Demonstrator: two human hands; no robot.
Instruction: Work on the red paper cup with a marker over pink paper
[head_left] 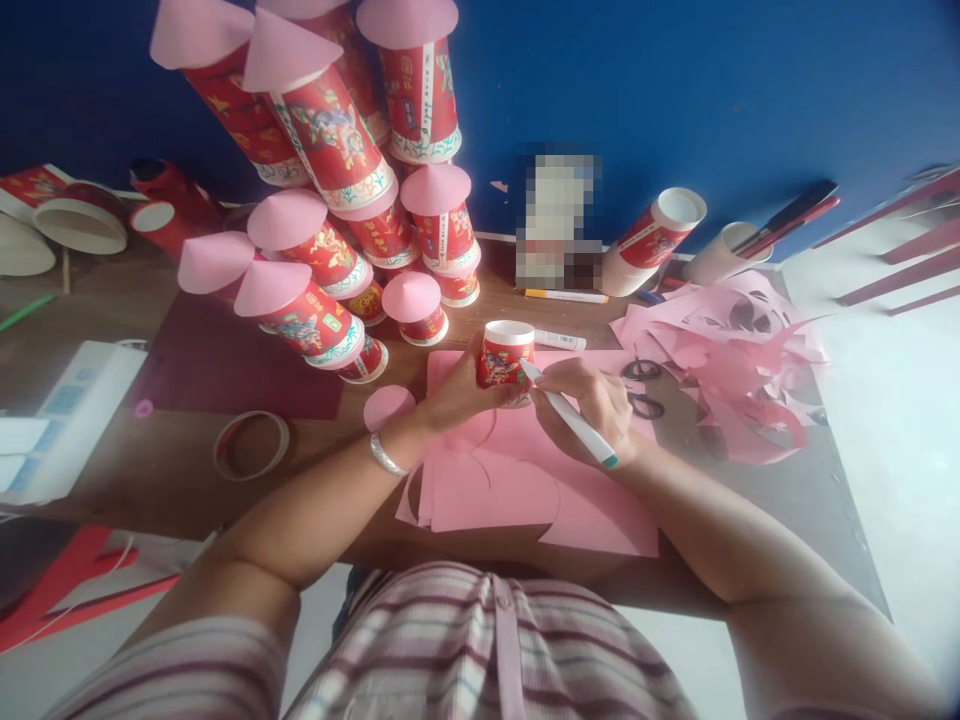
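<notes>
Red paper cup held on pink paper, with a pen at its side.
The left hand (450,395) wraps its fingers round the red paper cup (505,356), which stands on the pink paper sheets (517,495) at mid-table. The right hand (592,400) pinches a white marker pen (576,428), and its tip seems to touch the cup's wall at 3 o'clock, though blur makes this unsure. Scissors (643,386) lie at 3 o'clock from the cup, with pink scraps (739,375) beyond them. Cone-capped cup stacks (337,190) rise at 10 o'clock, and a tape roll (251,445) lies at 8 o'clock.
</notes>
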